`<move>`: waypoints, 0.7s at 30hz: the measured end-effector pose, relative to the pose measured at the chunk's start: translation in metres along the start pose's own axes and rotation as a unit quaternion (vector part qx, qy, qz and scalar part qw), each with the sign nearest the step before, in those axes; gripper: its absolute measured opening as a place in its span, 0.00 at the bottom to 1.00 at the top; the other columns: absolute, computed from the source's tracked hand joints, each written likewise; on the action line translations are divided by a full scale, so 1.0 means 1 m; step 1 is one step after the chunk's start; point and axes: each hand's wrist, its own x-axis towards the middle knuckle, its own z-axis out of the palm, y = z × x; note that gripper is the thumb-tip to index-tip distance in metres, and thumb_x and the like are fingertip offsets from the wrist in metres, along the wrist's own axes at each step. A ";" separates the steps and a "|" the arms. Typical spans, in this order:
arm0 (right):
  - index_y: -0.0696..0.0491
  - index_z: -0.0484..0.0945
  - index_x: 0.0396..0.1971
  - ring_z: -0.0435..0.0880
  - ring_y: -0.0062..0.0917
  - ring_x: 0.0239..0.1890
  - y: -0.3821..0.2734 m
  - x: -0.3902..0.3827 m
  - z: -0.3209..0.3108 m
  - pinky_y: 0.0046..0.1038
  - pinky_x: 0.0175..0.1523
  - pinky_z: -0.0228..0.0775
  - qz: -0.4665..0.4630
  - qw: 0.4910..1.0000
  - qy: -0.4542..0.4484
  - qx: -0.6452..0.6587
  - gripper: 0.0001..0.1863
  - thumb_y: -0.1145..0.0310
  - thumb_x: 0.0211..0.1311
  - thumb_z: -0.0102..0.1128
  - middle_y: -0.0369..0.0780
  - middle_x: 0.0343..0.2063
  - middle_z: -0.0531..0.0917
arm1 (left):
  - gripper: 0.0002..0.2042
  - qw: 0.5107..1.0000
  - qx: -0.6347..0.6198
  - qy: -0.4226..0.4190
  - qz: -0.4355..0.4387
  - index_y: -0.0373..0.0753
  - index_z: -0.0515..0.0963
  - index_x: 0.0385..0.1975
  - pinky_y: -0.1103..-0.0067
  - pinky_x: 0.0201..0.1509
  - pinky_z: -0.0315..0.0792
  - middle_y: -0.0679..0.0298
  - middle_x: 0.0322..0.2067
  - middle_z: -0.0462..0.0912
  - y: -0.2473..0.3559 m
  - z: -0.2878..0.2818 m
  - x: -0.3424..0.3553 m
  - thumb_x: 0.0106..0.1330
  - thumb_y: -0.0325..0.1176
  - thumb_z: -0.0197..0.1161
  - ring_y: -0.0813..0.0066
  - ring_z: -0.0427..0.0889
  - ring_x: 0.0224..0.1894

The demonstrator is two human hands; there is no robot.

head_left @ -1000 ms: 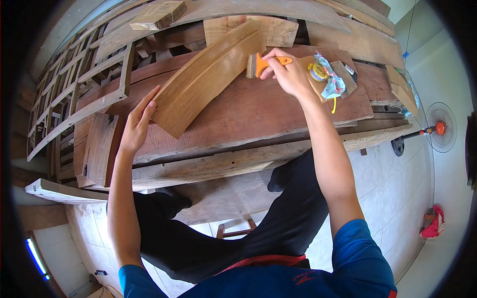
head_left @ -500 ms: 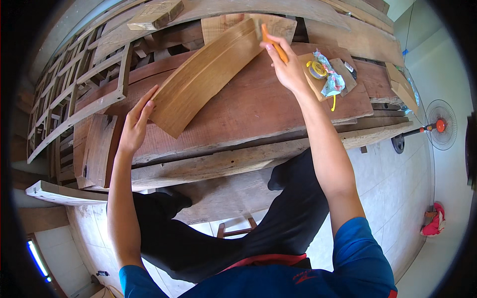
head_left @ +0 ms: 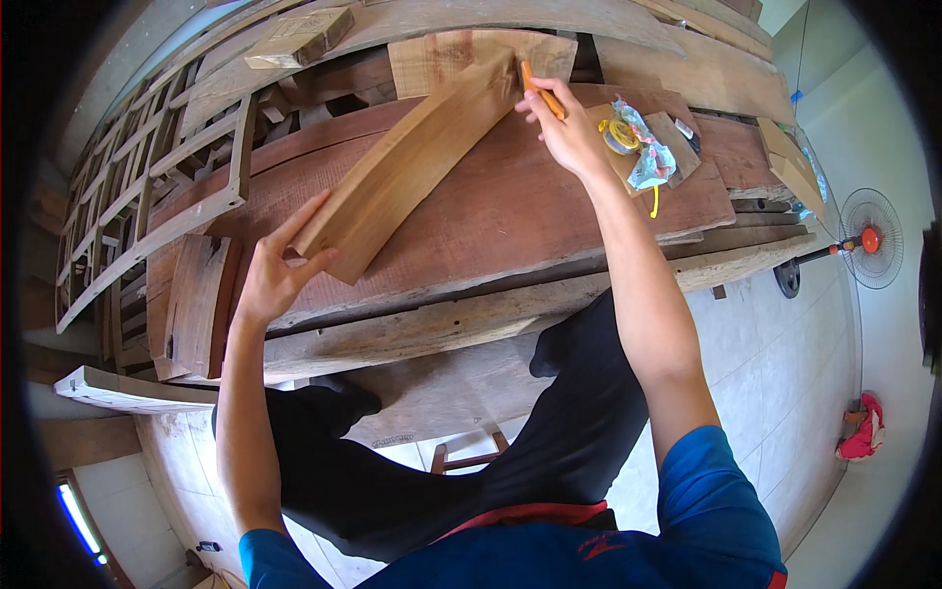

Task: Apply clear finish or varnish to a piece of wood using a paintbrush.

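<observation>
A long light-brown board (head_left: pixel 402 172) lies diagonally over wide reddish-brown planks (head_left: pixel 451 240). My left hand (head_left: pixel 285 265) grips its near end, fingers along the edge and thumb at the end. My right hand (head_left: pixel 557 123) holds an orange-handled brush (head_left: pixel 532 80) upright at the board's far end; the bristles are hard to make out. To the right of it lie a roll of yellow tape (head_left: pixel 618 135), a crumpled pale blue wrapper (head_left: pixel 648 157) and small scraps of wood.
A slatted wooden frame (head_left: pixel 235 187) stands at the left, a wood block (head_left: pixel 299 39) lies at the back, and a fan (head_left: pixel 870 239) is at the right. My legs are below the plank edge, above a tiled floor (head_left: pixel 785 373).
The board's near end has shifted down and tilted, with my left hand moving down along with it. The brush went from mid-right up to the board's far end.
</observation>
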 end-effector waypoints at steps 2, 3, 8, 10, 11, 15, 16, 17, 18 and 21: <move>0.57 0.78 0.58 0.90 0.22 0.44 -0.024 -0.004 0.000 0.27 0.46 0.78 0.055 0.993 -0.071 0.072 0.21 0.54 0.84 0.52 0.42 0.41 0.93 | 0.38 0.999 0.037 -0.007 -0.023 0.44 0.71 0.77 0.68 0.73 0.71 0.53 0.65 0.83 0.003 0.001 -0.010 0.64 0.31 0.76 0.67 0.81 0.65; 0.56 0.80 0.55 0.92 0.23 0.40 -0.039 -0.005 -0.004 0.24 0.41 0.75 0.049 0.990 -0.086 0.103 0.20 0.56 0.84 0.49 0.42 0.35 0.93 | 0.38 0.999 0.038 -0.002 -0.027 0.44 0.71 0.77 0.68 0.73 0.71 0.53 0.65 0.83 0.004 -0.002 -0.014 0.64 0.31 0.76 0.67 0.81 0.65; 0.54 0.82 0.53 0.92 0.24 0.38 -0.052 -0.019 -0.015 0.24 0.39 0.73 0.041 0.970 -0.093 0.222 0.21 0.55 0.85 0.44 0.45 0.33 0.93 | 0.36 0.994 0.081 0.026 0.070 0.45 0.73 0.75 0.67 0.65 0.78 0.51 0.61 0.86 -0.005 0.000 -0.008 0.64 0.32 0.76 0.65 0.87 0.56; 0.55 0.82 0.53 0.91 0.24 0.37 -0.045 -0.022 -0.013 0.24 0.39 0.74 0.020 0.971 -0.075 0.228 0.21 0.56 0.85 0.43 0.45 0.32 0.92 | 0.36 0.995 0.077 0.024 0.064 0.45 0.73 0.75 0.67 0.65 0.79 0.51 0.61 0.86 -0.002 0.001 -0.005 0.64 0.32 0.76 0.65 0.87 0.55; 0.53 0.81 0.54 0.91 0.23 0.37 -0.041 -0.025 -0.013 0.24 0.39 0.74 0.019 0.968 -0.102 0.230 0.21 0.55 0.86 0.43 0.44 0.31 0.92 | 0.36 0.995 0.073 0.020 0.061 0.45 0.73 0.75 0.68 0.64 0.79 0.51 0.61 0.86 0.000 0.002 -0.002 0.64 0.33 0.76 0.66 0.87 0.54; 0.52 0.80 0.54 0.90 0.20 0.37 -0.074 -0.058 0.034 0.22 0.38 0.74 -0.001 0.961 -0.189 0.202 0.19 0.54 0.86 0.45 0.42 0.32 0.92 | 0.35 0.998 0.049 0.009 -0.028 0.43 0.71 0.76 0.69 0.72 0.71 0.51 0.65 0.83 0.005 -0.007 -0.009 0.69 0.35 0.74 0.67 0.81 0.64; 0.53 0.79 0.54 0.90 0.20 0.37 -0.082 -0.064 0.042 0.21 0.39 0.73 -0.023 0.953 -0.212 0.216 0.19 0.54 0.87 0.44 0.41 0.33 0.92 | 0.33 0.998 0.047 0.027 -0.032 0.43 0.71 0.76 0.70 0.72 0.71 0.52 0.65 0.83 0.001 -0.007 -0.007 0.71 0.37 0.72 0.68 0.80 0.64; 0.53 0.78 0.54 0.90 0.20 0.38 -0.087 -0.070 0.048 0.21 0.38 0.73 -0.027 0.943 -0.234 0.236 0.19 0.54 0.87 0.44 0.41 0.34 0.92 | 0.32 0.997 0.046 0.046 -0.036 0.43 0.70 0.76 0.70 0.71 0.71 0.52 0.64 0.83 -0.004 -0.007 -0.005 0.74 0.38 0.71 0.68 0.80 0.64; 0.53 0.78 0.55 0.90 0.20 0.39 -0.092 -0.077 0.056 0.21 0.38 0.73 -0.030 0.931 -0.257 0.257 0.19 0.54 0.87 0.44 0.42 0.36 0.92 | 0.32 0.997 0.051 0.048 -0.041 0.43 0.70 0.76 0.70 0.71 0.71 0.52 0.64 0.83 -0.011 -0.006 -0.002 0.74 0.38 0.71 0.68 0.80 0.64; 0.51 0.78 0.58 0.88 0.17 0.42 -0.107 -0.102 0.077 0.21 0.38 0.73 -0.042 0.901 -0.325 0.283 0.19 0.54 0.87 0.45 0.39 0.39 0.92 | 0.28 0.997 0.039 0.062 0.028 0.42 0.71 0.75 0.70 0.61 0.78 0.47 0.59 0.86 -0.021 -0.004 0.003 0.80 0.46 0.63 0.67 0.86 0.57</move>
